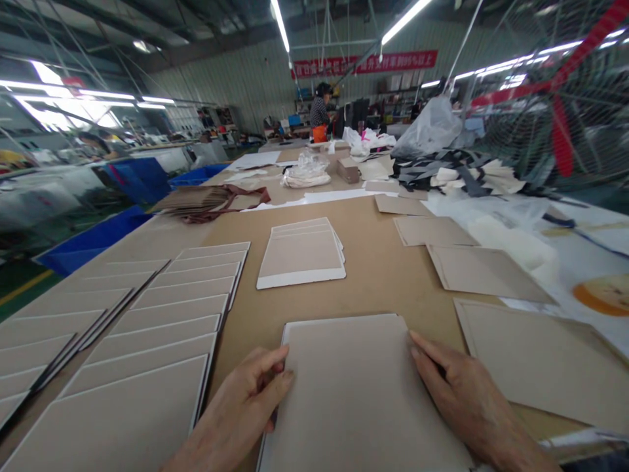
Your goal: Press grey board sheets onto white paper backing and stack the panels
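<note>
A beige cardboard panel with a white edge (354, 387) lies flat in front of me on the brown table (383, 275). My left hand (246, 406) rests at the panel's left edge, fingers curled and pinching that edge. My right hand (462, 393) lies on the panel's right edge with its fingers stretched along it. A small stack of similar panels (302, 255) sits further back in the middle of the table.
Overlapping rows of beige panels (147, 328) cover the left side. Loose brown sheets (486, 269) lie at the right. Farther back are a folded brown pile (206, 200), white plastic bags (427, 128) and black-and-cream scraps (462, 174). A person (319, 115) stands far off. Blue bins (93, 239) stand left.
</note>
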The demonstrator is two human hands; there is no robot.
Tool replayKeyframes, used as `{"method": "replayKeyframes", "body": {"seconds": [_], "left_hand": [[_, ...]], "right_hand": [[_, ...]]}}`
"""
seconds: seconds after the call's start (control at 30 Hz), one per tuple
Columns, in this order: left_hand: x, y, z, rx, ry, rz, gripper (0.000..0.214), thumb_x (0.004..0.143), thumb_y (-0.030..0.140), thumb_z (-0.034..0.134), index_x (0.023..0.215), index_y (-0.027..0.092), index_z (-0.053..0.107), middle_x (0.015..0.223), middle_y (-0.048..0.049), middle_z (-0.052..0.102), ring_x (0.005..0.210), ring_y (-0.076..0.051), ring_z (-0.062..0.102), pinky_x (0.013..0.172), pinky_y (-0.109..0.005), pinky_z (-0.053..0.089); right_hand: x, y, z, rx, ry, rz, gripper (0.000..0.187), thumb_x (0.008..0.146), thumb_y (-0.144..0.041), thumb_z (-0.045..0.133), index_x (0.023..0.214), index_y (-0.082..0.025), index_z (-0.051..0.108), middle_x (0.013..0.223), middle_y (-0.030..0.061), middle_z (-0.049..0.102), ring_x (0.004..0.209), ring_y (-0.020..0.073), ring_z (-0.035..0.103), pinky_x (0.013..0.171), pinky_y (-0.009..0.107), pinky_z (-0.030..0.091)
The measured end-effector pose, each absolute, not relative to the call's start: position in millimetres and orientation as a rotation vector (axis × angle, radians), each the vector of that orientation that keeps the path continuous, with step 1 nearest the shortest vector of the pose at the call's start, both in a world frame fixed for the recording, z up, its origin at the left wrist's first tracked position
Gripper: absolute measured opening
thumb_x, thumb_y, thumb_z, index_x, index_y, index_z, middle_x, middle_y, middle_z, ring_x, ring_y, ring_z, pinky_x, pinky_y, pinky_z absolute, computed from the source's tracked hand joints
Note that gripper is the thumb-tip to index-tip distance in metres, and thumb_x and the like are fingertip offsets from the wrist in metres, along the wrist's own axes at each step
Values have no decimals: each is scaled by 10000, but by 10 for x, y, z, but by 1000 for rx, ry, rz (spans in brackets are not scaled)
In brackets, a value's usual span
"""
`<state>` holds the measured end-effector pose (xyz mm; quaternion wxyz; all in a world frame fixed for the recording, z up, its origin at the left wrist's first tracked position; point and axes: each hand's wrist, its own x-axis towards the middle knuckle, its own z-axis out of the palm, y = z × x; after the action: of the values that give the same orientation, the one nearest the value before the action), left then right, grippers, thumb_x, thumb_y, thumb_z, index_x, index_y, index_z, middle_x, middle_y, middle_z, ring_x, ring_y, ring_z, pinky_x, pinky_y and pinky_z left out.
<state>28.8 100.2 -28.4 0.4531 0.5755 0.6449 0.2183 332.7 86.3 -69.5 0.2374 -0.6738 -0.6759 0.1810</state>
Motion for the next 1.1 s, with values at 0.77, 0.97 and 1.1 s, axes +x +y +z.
{"method": "replayKeyframes", "body": {"seconds": [0.77, 0.97, 1.1], "left_hand": [[151, 1062, -317, 1672, 1616, 309, 417, 861, 610, 442, 1014, 254, 597, 893, -28, 556, 773, -205, 614, 523, -233, 500], [116, 1095, -313, 1773, 1600, 245, 448, 891, 583, 430, 1172, 267, 576, 916, -31, 586, 814, -203, 623, 635, -251, 536], [130, 1086, -321, 1807, 1606, 407, 421, 851, 580, 508, 1116, 283, 646, 868, -18, 618, 748, -192, 627, 634, -252, 545]], "right_hand": [[3279, 899, -702, -1892, -1801, 646, 564, 939, -479, 311, 1298, -165, 612, 1227, 57, 658, 1093, 259, 639, 985, 454, 498], [3277, 887, -715, -1904, -1867, 582, 539, 955, -437, 300, 1304, -163, 606, 1221, 61, 662, 1086, 258, 643, 976, 463, 505], [3277, 894, -724, -1920, -1929, 521, 528, 958, -400, 293, 1317, -155, 594, 1226, 70, 659, 1053, 271, 658, 964, 486, 510]]}}
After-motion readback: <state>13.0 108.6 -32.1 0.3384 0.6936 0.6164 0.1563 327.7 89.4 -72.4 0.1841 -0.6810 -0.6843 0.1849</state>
